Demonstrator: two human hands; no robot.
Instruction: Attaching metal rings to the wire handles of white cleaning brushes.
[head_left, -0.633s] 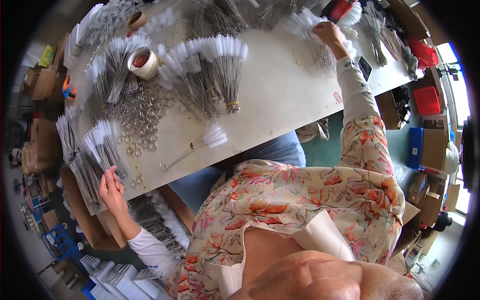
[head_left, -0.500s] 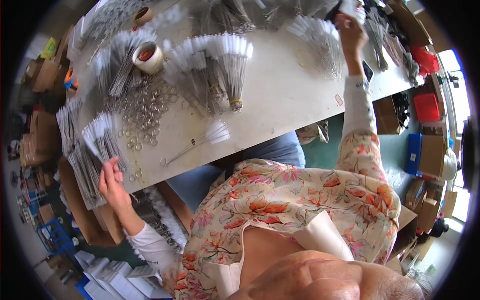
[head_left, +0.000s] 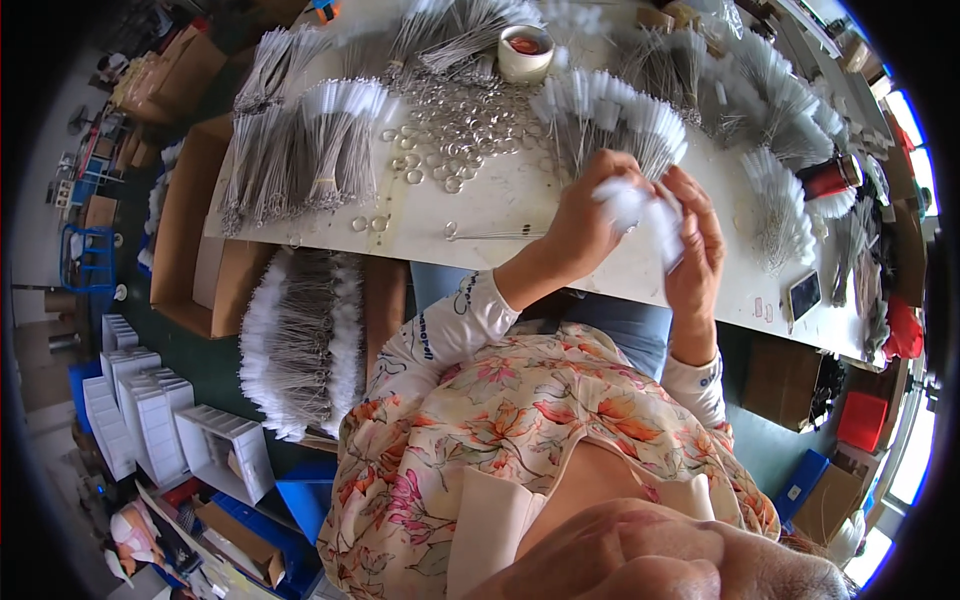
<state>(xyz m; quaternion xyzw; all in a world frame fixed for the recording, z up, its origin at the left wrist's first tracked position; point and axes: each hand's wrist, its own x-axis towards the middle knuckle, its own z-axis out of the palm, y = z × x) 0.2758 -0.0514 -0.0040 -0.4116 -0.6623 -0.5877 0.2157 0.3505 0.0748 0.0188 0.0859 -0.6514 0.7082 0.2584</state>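
My left hand [head_left: 583, 225] and my right hand [head_left: 697, 245] are close together over the table's front edge, fingers closed. Between them is a blurred, white, soft-looking thing [head_left: 662, 228]; its kind cannot be made out. Just behind my hands stands a bundle of thin wire brushes [head_left: 610, 115] with white bristle tips. A metal ring [head_left: 451, 230] lies left of my left hand, beside thin wires [head_left: 495, 235] running toward my wrist, which hides their far ends.
Metal rings [head_left: 465, 135] are heaped mid-table by a cream roll [head_left: 524, 62]. More brush bundles [head_left: 335, 140] stand left; others [head_left: 778, 205] lie right, near a phone [head_left: 803, 296] and a dark red spool [head_left: 832, 178]. An open carton [head_left: 222, 260] and a brush-filled box [head_left: 300, 340] sit below the edge.
The view has swung, shifting the table's contents. My left hand has left the left-hand bundles and my right hand has come back from the far right; both now meet at a white thing.
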